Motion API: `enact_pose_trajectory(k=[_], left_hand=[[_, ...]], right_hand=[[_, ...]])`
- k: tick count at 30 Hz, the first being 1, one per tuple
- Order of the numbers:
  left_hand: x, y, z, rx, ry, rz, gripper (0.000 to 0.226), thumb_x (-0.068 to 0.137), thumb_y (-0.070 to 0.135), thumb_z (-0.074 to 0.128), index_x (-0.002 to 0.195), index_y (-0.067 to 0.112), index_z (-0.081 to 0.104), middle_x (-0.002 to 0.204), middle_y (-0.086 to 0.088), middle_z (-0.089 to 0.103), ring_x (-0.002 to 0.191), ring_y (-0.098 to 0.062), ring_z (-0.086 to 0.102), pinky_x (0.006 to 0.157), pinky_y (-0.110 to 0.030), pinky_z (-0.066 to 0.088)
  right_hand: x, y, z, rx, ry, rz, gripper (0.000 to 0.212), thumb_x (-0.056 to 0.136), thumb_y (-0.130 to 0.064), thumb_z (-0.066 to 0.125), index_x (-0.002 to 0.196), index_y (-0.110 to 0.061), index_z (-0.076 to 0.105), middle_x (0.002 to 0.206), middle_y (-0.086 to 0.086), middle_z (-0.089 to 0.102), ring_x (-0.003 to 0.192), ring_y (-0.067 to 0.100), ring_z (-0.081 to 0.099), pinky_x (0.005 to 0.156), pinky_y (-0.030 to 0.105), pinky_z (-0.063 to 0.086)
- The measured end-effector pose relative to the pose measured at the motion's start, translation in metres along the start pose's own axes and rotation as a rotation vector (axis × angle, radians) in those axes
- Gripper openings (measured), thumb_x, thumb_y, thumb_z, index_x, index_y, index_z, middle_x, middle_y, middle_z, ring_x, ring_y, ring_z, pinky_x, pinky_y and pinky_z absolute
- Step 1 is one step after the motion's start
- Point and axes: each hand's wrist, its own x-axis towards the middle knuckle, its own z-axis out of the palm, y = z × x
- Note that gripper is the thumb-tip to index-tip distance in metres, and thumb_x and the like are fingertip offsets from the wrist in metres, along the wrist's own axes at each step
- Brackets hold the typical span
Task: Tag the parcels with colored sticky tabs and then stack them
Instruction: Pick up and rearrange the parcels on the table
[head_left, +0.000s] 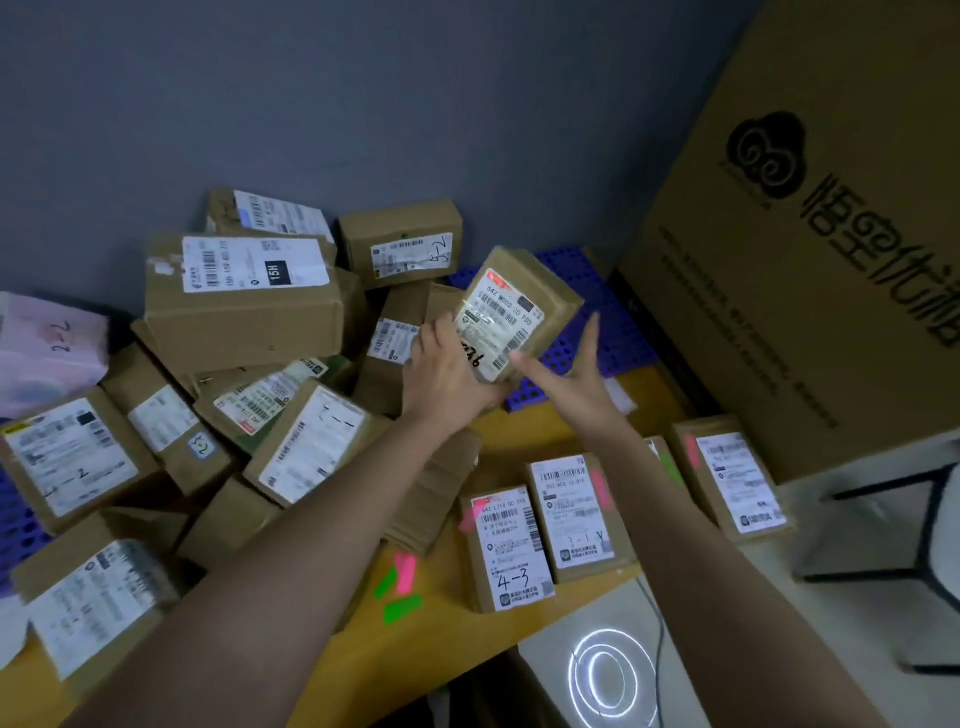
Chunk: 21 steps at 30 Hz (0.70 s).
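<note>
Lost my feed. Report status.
Left hand grips small brown cardboard parcel, lifted. Right hand open, touching its edge. No tab visible on it. Nothing obstructing.

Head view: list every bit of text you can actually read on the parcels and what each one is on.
"15H": label of the big box at the back.
"4-3": handwritten on the pink-tabbed parcel.
"5-2": label of the rear box.
"2-2": handwritten on the pink bag.
Black Chinese print and a cloud logo: large carton.
The held parcel and the fine label print elsewhere are too blurred.

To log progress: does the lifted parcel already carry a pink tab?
No: the lifted parcel, gripped by the left hand, shows no pink tab.
</note>
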Motion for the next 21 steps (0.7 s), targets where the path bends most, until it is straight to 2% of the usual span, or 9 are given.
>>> enact_pose_trajectory(k=[2, 3, 5, 8, 12, 13, 15, 18, 21], left_hand=[[-0.008, 0.001, 0.000, -0.025, 0.024, 0.007, 0.115, 0.055, 0.059, 0.081, 0.140, 0.008, 0.022, 0.132, -0.013, 0.037, 0.125, -0.031, 0.034, 0.099, -0.042, 0.032], [-0.013, -0.001, -0.003, -0.068, 0.006, 0.020, 0.118, 0.054, 0.059, 0.081, 0.143, 0.010, 0.020, 0.135, -0.012, 0.034, 0.127, -0.029, 0.031, 0.102, -0.042, 0.030], [-0.022, -0.012, -0.012, -0.197, -0.087, 0.034, 0.123, 0.056, 0.056, 0.083, 0.148, 0.015, 0.011, 0.144, -0.010, 0.026, 0.134, -0.025, 0.023, 0.108, -0.044, 0.025], [-0.044, -0.033, -0.026, -0.224, -0.196, 0.008, 0.123, 0.061, 0.062, 0.074, 0.151, 0.020, 0.001, 0.153, -0.006, 0.014, 0.140, -0.023, 0.013, 0.112, -0.047, 0.020], [-0.073, -0.062, -0.023, 0.185, -0.413, 0.011, 0.135, 0.047, 0.098, 0.027, 0.151, 0.017, -0.002, 0.157, -0.007, -0.003, 0.144, -0.026, -0.004, 0.116, -0.046, 0.002], [-0.078, -0.070, -0.018, 0.320, -0.475, 0.056, 0.135, 0.049, 0.098, 0.030, 0.151, 0.016, -0.003, 0.158, -0.008, -0.009, 0.144, -0.027, -0.010, 0.116, -0.047, -0.005], [-0.088, -0.080, -0.008, 0.557, -0.579, 0.143, 0.127, 0.062, 0.082, 0.056, 0.151, 0.016, -0.007, 0.156, -0.015, -0.019, 0.144, -0.032, -0.017, 0.115, -0.049, -0.012], [-0.096, -0.083, 0.005, 0.730, -0.612, 0.084, 0.133, 0.064, 0.070, 0.068, 0.149, 0.013, -0.017, 0.155, -0.022, -0.018, 0.144, -0.036, -0.011, 0.116, -0.053, -0.001], [-0.091, -0.080, 0.015, 0.715, -0.663, -0.059, 0.139, 0.062, 0.068, 0.070, 0.146, 0.011, -0.026, 0.154, -0.021, -0.018, 0.144, -0.034, -0.004, 0.114, -0.054, 0.009]], right_hand=[[-0.002, 0.007, 0.010, 0.270, -0.064, 0.083, 0.086, 0.084, -0.022, 0.073, 0.150, -0.031, 0.018, 0.142, -0.006, 0.045, 0.131, 0.015, 0.045, 0.095, 0.033, 0.048], [-0.002, 0.010, 0.013, 0.355, -0.068, 0.093, 0.073, 0.086, -0.017, 0.070, 0.144, -0.032, 0.029, 0.133, -0.002, 0.056, 0.121, 0.018, 0.056, 0.083, 0.031, 0.055], [-0.002, 0.018, 0.014, 0.428, -0.073, 0.103, 0.062, 0.086, -0.020, 0.069, 0.139, -0.034, 0.040, 0.122, 0.001, 0.065, 0.110, 0.020, 0.064, 0.077, 0.031, 0.057], [-0.003, 0.025, 0.011, 0.360, -0.138, 0.122, 0.063, 0.080, -0.044, 0.067, 0.138, -0.037, 0.043, 0.120, -0.006, 0.067, 0.113, 0.016, 0.062, 0.091, 0.037, 0.052], [-0.006, 0.032, 0.008, 0.255, -0.129, 0.137, 0.045, 0.087, -0.043, 0.064, 0.130, -0.037, 0.052, 0.111, -0.010, 0.070, 0.100, 0.007, 0.066, 0.080, 0.028, 0.052], [-0.006, 0.034, 0.006, 0.253, -0.110, 0.154, 0.043, 0.088, -0.042, 0.063, 0.130, -0.036, 0.052, 0.111, -0.008, 0.070, 0.096, 0.007, 0.067, 0.074, 0.025, 0.052], [-0.007, 0.043, 0.002, 0.269, -0.060, 0.214, 0.042, 0.090, -0.041, 0.062, 0.130, -0.031, 0.053, 0.110, -0.002, 0.070, 0.092, 0.010, 0.069, 0.067, 0.023, 0.054], [-0.011, 0.060, -0.003, 0.276, -0.056, 0.298, 0.041, 0.090, -0.044, 0.060, 0.127, -0.029, 0.055, 0.111, 0.003, 0.070, 0.096, 0.020, 0.069, 0.071, 0.031, 0.056], [-0.017, 0.071, -0.004, 0.235, -0.078, 0.311, 0.043, 0.088, -0.051, 0.059, 0.127, -0.032, 0.054, 0.109, 0.001, 0.071, 0.099, 0.020, 0.068, 0.071, 0.031, 0.053]])
